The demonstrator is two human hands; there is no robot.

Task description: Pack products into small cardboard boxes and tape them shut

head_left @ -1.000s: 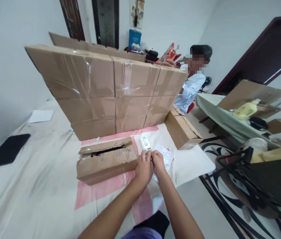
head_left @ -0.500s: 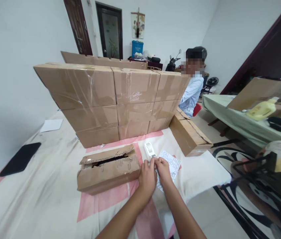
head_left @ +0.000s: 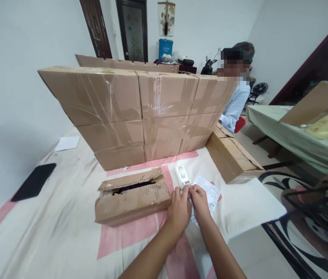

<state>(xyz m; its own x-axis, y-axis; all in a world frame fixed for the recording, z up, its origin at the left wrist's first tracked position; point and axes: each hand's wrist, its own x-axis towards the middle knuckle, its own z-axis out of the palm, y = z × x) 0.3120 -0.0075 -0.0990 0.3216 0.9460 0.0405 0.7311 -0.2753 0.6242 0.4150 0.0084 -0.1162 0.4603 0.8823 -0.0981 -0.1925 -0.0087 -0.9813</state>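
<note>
My left hand (head_left: 179, 205) and my right hand (head_left: 201, 202) meet with fingertips pinched together, just in front of a small white tape dispenser (head_left: 182, 174) on the cloth. Whatever lies between the fingertips is too small to make out. Under and beside my right hand is a white sheet printed with blue outlined shapes (head_left: 210, 192). Left of my hands sits a long cardboard box (head_left: 133, 203), its top flaps parted over a dark gap.
Stacked cardboard boxes (head_left: 164, 112) form a wall behind. Another long carton (head_left: 229, 159) stands at the right edge. A black flat pad (head_left: 34, 182) and white paper (head_left: 67, 143) lie left. Beyond the boxes, a person in a light blue shirt (head_left: 236, 104) sits.
The view has shifted, so most things appear slightly farther right. Both hands stay pinched together by the tape dispenser, with little other visible movement.
</note>
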